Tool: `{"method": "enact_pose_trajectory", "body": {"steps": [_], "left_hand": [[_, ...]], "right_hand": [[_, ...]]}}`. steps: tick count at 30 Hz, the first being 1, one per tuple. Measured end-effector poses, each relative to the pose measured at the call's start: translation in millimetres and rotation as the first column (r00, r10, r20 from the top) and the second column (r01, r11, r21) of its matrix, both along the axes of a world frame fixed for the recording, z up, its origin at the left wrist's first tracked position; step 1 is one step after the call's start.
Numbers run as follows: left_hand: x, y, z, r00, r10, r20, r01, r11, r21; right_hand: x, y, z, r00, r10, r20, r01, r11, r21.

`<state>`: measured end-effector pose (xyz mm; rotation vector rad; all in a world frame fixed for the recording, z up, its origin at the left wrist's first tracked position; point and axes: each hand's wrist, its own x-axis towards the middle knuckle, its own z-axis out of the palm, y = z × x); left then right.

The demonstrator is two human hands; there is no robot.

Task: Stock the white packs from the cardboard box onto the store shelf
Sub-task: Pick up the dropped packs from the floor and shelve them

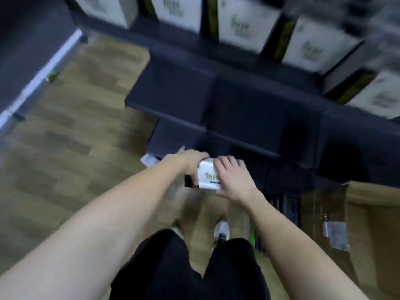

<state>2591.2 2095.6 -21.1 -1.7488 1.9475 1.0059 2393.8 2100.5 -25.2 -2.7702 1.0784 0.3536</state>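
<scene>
Single head cam, wide-angle, looks steeply down and forward: close on forearms, floor below, shelf ahead.

Pack held between both hands, low before shelf unit. Left hand on pack's left side, right hand on top and right. Row of packs on upper shelf behind. Cardboard box on floor, right of person. Feet below hands.
</scene>
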Motion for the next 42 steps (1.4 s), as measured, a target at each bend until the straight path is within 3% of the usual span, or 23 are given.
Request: {"method": "enact_pose_trajectory", "body": {"steps": [4,9,17,22,25,32,42], "left_hand": [[7.9,-20.6,93.6,0.993,0.046,-0.112,-0.061,0.988,-0.143],[23.0,-51.1,184.4,1.0,-0.02,0.017,0.024,0.936,-0.35],[47.0,-102.7,269.5,0.999,-0.011,0.047,0.038,0.796,-0.604],[49.0,-131.4,287.1,0.992,0.039,0.121,0.043,0.79,-0.612],[40.8,-144.7,277.9,0.982,-0.003,0.187,0.122,0.769,-0.628],[36.7,-157.2,255.6,0.971,0.044,0.234,0.129,0.727,-0.674],[26.4,-147.3,250.5,0.95,0.108,0.294,0.138,0.7,-0.701]], "right_hand": [[-4.7,-18.3,90.3,0.984,-0.078,0.159,0.09,0.993,-0.073],[-15.3,-64.4,182.7,0.952,-0.241,0.189,0.264,0.958,-0.11],[-12.9,-124.7,266.3,0.908,-0.356,0.219,0.385,0.916,-0.108],[-2.3,-163.6,289.8,0.91,-0.307,0.277,0.34,0.937,-0.08],[-0.3,-186.3,294.3,0.918,-0.274,0.285,0.306,0.949,-0.071],[-4.2,-219.9,292.3,0.932,-0.209,0.295,0.235,0.97,-0.055],[6.5,-216.0,295.1,0.954,-0.169,0.249,0.189,0.98,-0.059]]}}
